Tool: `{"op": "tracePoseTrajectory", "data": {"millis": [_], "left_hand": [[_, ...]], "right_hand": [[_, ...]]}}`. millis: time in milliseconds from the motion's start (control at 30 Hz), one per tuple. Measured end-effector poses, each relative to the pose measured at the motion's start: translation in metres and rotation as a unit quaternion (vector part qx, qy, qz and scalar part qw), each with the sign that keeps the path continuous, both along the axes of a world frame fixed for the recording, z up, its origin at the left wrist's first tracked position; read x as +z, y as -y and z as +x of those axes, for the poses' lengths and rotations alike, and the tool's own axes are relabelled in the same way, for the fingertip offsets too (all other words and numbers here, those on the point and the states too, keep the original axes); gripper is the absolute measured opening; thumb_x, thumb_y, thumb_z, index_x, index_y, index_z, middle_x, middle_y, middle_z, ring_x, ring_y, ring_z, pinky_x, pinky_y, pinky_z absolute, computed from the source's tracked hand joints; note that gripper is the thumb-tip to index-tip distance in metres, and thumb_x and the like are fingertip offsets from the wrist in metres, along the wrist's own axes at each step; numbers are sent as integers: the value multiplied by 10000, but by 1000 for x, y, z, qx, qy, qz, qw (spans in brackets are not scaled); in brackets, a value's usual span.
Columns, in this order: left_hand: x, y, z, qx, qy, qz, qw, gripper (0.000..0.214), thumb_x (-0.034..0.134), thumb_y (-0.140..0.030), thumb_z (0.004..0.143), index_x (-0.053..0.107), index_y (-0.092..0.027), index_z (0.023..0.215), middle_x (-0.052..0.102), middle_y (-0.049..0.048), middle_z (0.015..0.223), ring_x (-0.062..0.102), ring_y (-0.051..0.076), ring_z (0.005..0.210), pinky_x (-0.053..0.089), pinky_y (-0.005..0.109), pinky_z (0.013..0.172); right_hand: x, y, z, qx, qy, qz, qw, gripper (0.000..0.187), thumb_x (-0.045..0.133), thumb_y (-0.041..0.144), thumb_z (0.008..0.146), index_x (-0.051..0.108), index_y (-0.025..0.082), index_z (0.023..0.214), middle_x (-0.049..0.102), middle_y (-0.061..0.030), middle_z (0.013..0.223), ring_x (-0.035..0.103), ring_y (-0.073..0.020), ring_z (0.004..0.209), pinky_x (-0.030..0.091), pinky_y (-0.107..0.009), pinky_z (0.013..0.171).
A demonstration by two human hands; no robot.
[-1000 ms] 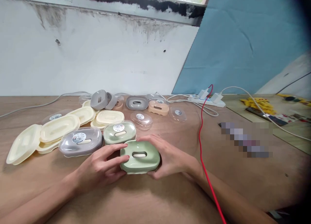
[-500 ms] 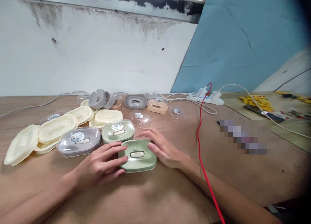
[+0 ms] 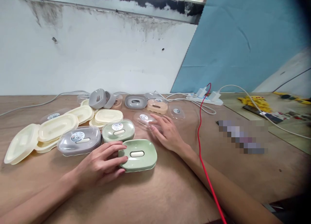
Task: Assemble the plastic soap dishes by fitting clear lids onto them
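A green soap dish [image 3: 139, 154] without a cover lies on the wooden table [image 3: 150, 198] in front of me. My left hand [image 3: 102, 164] rests against its left side, fingers curled round the edge. My right hand [image 3: 166, 131] is stretched out flat beyond the dish, fingertips on a clear plastic lid [image 3: 143, 118] with a round sticker. Just behind the green dish stand a covered green dish [image 3: 118, 130] and a covered grey dish [image 3: 79, 140].
Several cream dishes [image 3: 57, 125] lie at the left, with grey [image 3: 135, 101] and peach dishes [image 3: 157, 106] and another clear lid [image 3: 176, 111] further back. A red cable [image 3: 201, 143] runs past my right forearm. A white power strip [image 3: 206, 99] sits near the wall.
My right hand has let go of the green dish's right side and moved forward to the clear lid. The green dish now lies flat, held only by my left hand.
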State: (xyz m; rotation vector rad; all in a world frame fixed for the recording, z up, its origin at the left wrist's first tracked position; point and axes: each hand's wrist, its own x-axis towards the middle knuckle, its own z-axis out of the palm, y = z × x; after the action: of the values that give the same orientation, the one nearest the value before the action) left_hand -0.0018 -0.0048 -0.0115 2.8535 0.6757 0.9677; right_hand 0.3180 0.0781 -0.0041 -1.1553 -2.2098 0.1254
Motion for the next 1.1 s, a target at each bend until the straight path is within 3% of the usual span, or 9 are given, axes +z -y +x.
{"op": "tracePoseTrajectory", "data": {"millis": [67, 133, 267, 400, 533, 667, 833, 1100], "left_hand": [[1, 0, 0, -1, -1, 1, 1000, 253, 671, -157, 968, 707, -157, 1218, 646, 176, 1320, 589, 321, 1311, 602, 487, 1024], [3, -1, 1, -2, -2, 4, 1000, 247, 677, -159, 965, 710, -153, 1210, 649, 178, 1311, 600, 320, 1297, 609, 484, 1012], [5, -2, 3, 1, 4, 1, 1000, 240, 677, -158, 960, 717, -158, 1197, 654, 174, 1303, 617, 317, 1280, 618, 476, 1000], [4, -2, 1, 2, 0, -6, 1000, 261, 686, -155, 951, 713, -165, 1211, 656, 171, 1307, 620, 322, 1282, 614, 478, 1011], [0, -2, -1, 2, 8, -15, 1000, 271, 689, -161, 956, 704, -177, 1226, 650, 164, 1326, 616, 317, 1289, 609, 478, 1023], [0, -1, -2, 5, 19, -21, 1000, 273, 689, -185, 971, 686, -178, 1243, 656, 162, 1328, 631, 303, 1287, 609, 460, 1037], [0, -1, -2, 12, 32, -18, 999, 351, 705, -218, 970, 631, -156, 1307, 664, 179, 1328, 666, 287, 1264, 623, 408, 1015], [-1, 1, -3, 40, 72, -117, 990, 317, 751, -265, 928, 520, -200, 1134, 633, 170, 1321, 705, 248, 1156, 625, 335, 917]], "right_hand": [[1, -1, 2, -50, -41, 53, 996, 394, 530, 351, 1032, 575, 222, 1402, 796, -54, 1008, 695, -284, 1095, 409, -529, 1120], [0, -1, 5, -80, -39, 70, 994, 370, 584, 361, 997, 616, 212, 1334, 768, -86, 1084, 685, -295, 1099, 448, -511, 1067], [-6, -3, 10, -77, 44, 0, 996, 541, 701, 476, 930, 602, 239, 1406, 626, -141, 1425, 574, -361, 1317, 435, -547, 1099], [-9, -4, 10, -69, 51, -50, 995, 507, 705, 477, 931, 626, 262, 1383, 687, -109, 1341, 624, -357, 1238, 442, -579, 1069], [-6, -4, 8, -75, -79, -39, 993, 440, 758, 473, 867, 687, 238, 1233, 744, -98, 1213, 675, -327, 1141, 499, -515, 1008], [-4, -4, 5, -65, -254, -82, 961, 354, 629, 532, 940, 697, 225, 1104, 752, -57, 1070, 693, -257, 969, 539, -395, 871], [-4, -3, 5, 9, -352, -121, 928, 428, 528, 607, 973, 706, 219, 1004, 711, -26, 879, 651, -211, 773, 521, -333, 708], [4, 17, -1, 189, -231, -108, 948, 465, 722, 558, 875, 705, 206, 1177, 747, -95, 1097, 697, -258, 955, 551, -369, 830]]}}
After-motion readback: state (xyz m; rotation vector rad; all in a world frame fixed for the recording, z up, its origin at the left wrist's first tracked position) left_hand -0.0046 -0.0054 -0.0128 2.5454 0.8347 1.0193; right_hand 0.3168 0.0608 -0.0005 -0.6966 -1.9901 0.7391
